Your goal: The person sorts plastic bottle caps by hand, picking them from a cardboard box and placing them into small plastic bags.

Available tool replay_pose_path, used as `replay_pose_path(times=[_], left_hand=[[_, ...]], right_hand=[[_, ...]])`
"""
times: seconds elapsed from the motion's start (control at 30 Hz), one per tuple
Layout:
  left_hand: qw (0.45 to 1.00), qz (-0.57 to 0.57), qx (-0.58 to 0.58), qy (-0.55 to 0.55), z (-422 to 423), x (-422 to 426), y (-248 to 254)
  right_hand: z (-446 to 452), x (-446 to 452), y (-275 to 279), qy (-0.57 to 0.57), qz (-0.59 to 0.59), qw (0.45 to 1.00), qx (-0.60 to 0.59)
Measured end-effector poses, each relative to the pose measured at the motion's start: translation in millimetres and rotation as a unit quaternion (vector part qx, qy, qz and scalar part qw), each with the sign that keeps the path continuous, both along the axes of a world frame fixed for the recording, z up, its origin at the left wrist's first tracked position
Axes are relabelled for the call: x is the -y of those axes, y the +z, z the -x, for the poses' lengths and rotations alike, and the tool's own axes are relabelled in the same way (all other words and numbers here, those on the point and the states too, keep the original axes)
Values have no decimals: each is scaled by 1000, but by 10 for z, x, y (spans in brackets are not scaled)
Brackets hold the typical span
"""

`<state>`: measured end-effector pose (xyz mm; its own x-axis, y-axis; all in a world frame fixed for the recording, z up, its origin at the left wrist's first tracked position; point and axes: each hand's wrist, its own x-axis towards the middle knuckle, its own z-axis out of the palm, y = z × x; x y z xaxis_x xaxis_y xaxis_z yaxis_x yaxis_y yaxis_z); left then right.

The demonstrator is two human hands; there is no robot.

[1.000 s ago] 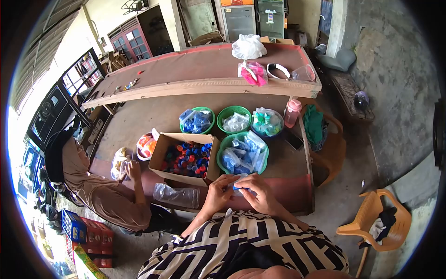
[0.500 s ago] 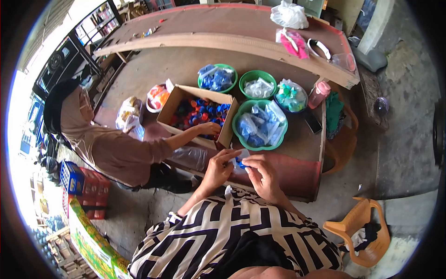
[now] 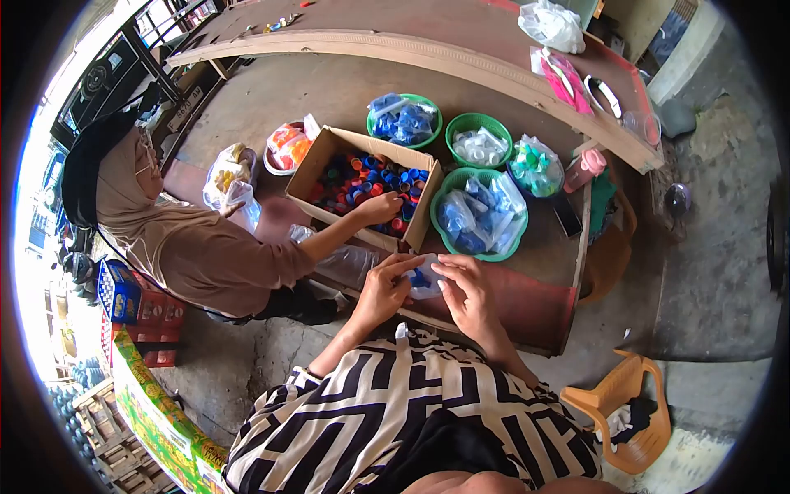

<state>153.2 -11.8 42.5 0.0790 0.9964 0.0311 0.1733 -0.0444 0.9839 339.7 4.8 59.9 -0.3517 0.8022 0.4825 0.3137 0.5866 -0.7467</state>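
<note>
Between my hands, in front of my body, is a small clear plastic bag (image 3: 428,284) with blue bottle caps (image 3: 418,278) in it. My left hand (image 3: 383,290) pinches the bag's left edge. The fingers of my right hand (image 3: 469,298) are closed on its right edge. Just beyond them stands a cardboard box (image 3: 336,216) of red, blue and green caps. A co-worker's hand (image 3: 380,208) reaches into that box. Near my right hand, a green basin (image 3: 516,244) holds filled bags of blue caps (image 3: 481,216).
Behind the box are more green baskets (image 3: 455,123) of bagged caps. A raised wooden shelf edge (image 3: 411,45) crosses the far side. The co-worker (image 3: 210,259) sits at my left. A phone (image 3: 567,216) and a pink bottle (image 3: 586,169) lie right; an orange chair (image 3: 625,412) stands lower right.
My hands have moved slightly apart, and the bag is spread wider between them. Blue caps that were at my right fingertips now show inside the bag. The view has shifted a little.
</note>
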Motion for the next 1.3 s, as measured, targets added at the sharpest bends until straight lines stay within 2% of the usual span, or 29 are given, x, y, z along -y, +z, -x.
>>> replay_pose_path(times=[0.2, 0.23, 0.33, 0.47, 0.57, 0.7, 0.77, 0.8, 0.83, 0.9, 0.93, 1.1, 1.17, 1.23, 1.3], left_hand=[[999, 8, 27, 15, 385, -17, -77], [999, -2, 27, 22, 465, -44, -79], [997, 66, 23, -11, 678, -74, -38], [998, 57, 23, -10, 936, -169, -27], [999, 21, -26, -16, 1120, -231, -9], [999, 32, 35, -8, 1334, -268, -104], [999, 30, 40, -4, 1436, -280, -147], [999, 32, 43, -3, 1487, -269, -187], [998, 38, 52, 5, 1535, -277, -233], [997, 41, 63, 13, 1626, -309, -287], [996, 56, 70, 16, 1671, -324, -300], [992, 79, 98, 15, 1751, -473, -397], [992, 91, 90, -13, 1726, -575, -452], [991, 83, 107, -17, 1672, -643, -479], [990, 96, 105, -5, 1633, -680, -470]], right_hand=[[141, -321, -101, -50, 36, 998, 1], [151, -445, -189, -49, -5, 999, 23], [217, -741, -385, -59, 13, 996, 62], [425, -1231, -621, -47, 33, 994, 91], [677, -1597, -846, -41, 52, 990, 121], [1041, -1981, -1301, -39, 60, 983, 167], [1191, -2037, -1447, -43, 39, 956, 286], [1235, -2092, -1751, -63, 1, 938, 340], [1283, -2046, -1775, -61, 1, 937, 343], [1402, -2007, -1862, -116, -29, 812, 572], [1436, -2004, -1927, -138, -63, 789, 595], [1403, -1984, -2011, -154, -28, 814, 559], [1337, -1928, -2001, -178, -104, 855, 477], [1340, -1904, -1937, -177, -113, 861, 463], [1353, -1934, -1875, -143, -42, 860, 488]])
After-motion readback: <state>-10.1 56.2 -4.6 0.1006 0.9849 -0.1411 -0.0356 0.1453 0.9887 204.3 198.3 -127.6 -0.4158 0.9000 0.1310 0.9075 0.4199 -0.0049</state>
